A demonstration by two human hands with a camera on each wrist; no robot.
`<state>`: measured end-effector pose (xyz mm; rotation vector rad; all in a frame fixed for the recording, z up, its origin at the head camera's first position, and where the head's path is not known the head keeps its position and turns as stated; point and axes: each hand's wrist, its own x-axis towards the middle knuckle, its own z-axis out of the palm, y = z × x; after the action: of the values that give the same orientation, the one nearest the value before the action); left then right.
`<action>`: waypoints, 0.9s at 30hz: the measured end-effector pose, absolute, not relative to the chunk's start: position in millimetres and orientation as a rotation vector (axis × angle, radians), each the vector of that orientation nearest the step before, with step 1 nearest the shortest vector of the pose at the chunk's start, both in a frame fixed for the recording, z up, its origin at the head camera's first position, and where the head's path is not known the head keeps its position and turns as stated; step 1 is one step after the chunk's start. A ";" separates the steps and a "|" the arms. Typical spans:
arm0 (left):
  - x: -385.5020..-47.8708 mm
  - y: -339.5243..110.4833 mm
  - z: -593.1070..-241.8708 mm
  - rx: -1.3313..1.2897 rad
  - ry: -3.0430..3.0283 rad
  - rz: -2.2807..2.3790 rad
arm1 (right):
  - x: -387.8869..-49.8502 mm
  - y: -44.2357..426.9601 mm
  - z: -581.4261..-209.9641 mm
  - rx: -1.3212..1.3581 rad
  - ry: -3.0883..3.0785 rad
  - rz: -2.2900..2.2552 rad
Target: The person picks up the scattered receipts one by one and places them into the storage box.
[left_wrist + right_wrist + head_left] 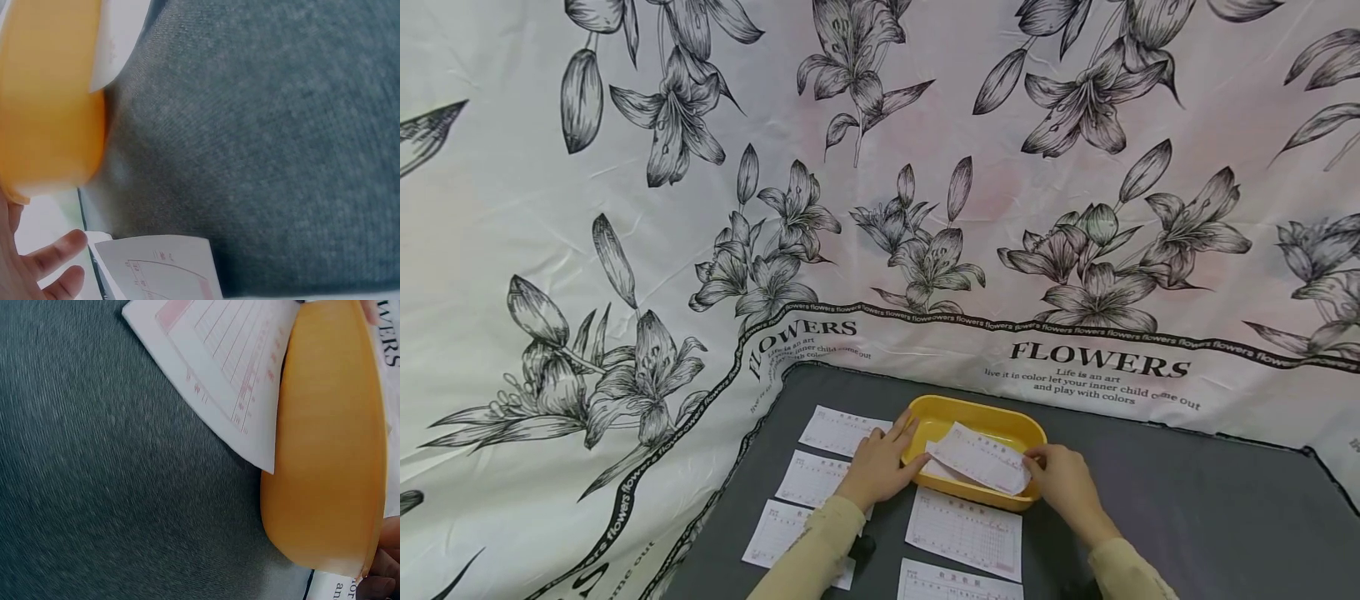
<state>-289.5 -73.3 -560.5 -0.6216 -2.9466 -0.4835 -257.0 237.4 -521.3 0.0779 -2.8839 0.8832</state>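
Observation:
A yellow plastic tray (970, 406) stands on the dark cloth with receipt slips inside it. My left hand (880, 467) rests against the tray's left side, its fingers spread; in the left wrist view two fingers (56, 253) reach out straight past the yellow wall. At the tray's right end my right hand (1067, 483) pinches the edge of the upper receipt slip (981, 458), which lies tilted over another slip. In the right wrist view the curled fingers (381, 575) are at the tray's rim, partly cut off by the frame.
Left of the tray, several printed slips (811, 478) lie in a column, partly under my left forearm. Two more sheets (964, 533) lie in front of the tray. A small black object (862, 547) is by the left sleeve. Flower-printed cloth (925, 350) rises behind the dark surface.

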 end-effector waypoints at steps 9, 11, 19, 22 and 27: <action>-290.7 -72.8 -561.2 -0.612 -2.923 -0.496 | -274.6 236.3 -526.5 0.162 -2.924 0.633; -291.3 -71.9 -563.3 -0.610 -2.916 -0.490 | -276.7 235.9 -529.1 0.186 -2.897 0.551; -288.2 -70.1 -569.3 -0.625 -2.932 -0.485 | -273.6 232.4 -538.7 0.158 -2.883 0.365; -288.8 -71.3 -567.2 -0.614 -2.937 -0.467 | -274.5 230.6 -536.9 0.165 -2.867 0.357; -289.3 -73.0 -561.1 -0.601 -2.954 -0.473 | -275.9 229.7 -531.3 0.167 -2.856 0.374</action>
<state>-289.3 -73.0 -561.1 -0.6007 -2.9545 -0.4731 -275.9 229.7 -531.3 0.1665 -2.8559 0.3735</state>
